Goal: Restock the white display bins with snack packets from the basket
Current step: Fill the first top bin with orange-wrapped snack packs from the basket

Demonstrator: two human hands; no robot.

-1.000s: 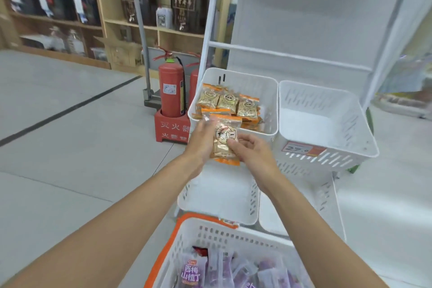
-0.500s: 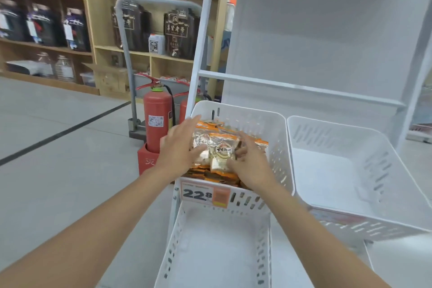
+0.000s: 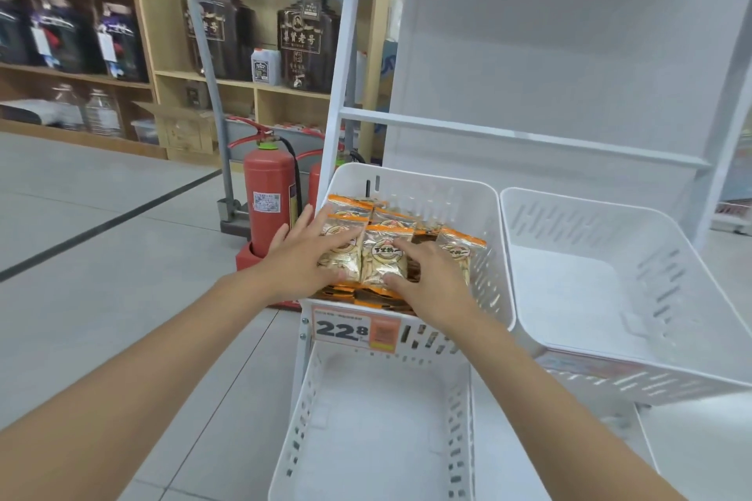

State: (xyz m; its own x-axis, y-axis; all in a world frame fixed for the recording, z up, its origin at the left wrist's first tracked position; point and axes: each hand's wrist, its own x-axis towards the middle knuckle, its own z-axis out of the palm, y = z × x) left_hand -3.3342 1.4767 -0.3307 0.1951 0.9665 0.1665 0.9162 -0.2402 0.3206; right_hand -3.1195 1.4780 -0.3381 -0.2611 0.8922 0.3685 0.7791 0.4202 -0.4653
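A: Big stuff first. Where's the white rack [image 3: 549,142] rel. to the hands?
B: Past the fingertips, rising behind. Its stocked bin [image 3: 494,256] surrounds both sets of fingers. The empty bin [image 3: 610,297] sits right of the right fingers, rims almost touching. The lower bin [image 3: 366,439], also bare, is beneath the wrists.
A: Hands?
B: The left hand [image 3: 301,260] has its fingers straight and spread, laid flat on a pkt, gripping nothing. The right hand [image 3: 431,281] has fingers stretched over the next pkt w/ the thumb at its near edge. It's resting, not pinching, as far as I can tell.
A: Why flat?
B: Prob. squaring the front row. The snack packets [image 3: 407,224] lean back w/ faces fwd so the labels read from the aisle. Flat fingers can nudge them even w/out crumpling.
A: Which pkts exactly?
B: The left packet [image 3: 342,252] is under the left fingers. The middle packet [image 3: 382,260] is between the right thumb & fingers, and those two touch side by side. The right packet [image 3: 460,252] is just right of the right knuckles, untouched. The rear packets [image 3: 350,205] are past the fingertips, and more lie flat underneath.
A: Basket?
B: Not in view.
A: Tag?
B: The price tag [image 3: 354,327] is on the bin front, below the thumbs. I'd judge it marks this bin's product. Two bins are yet to fill.
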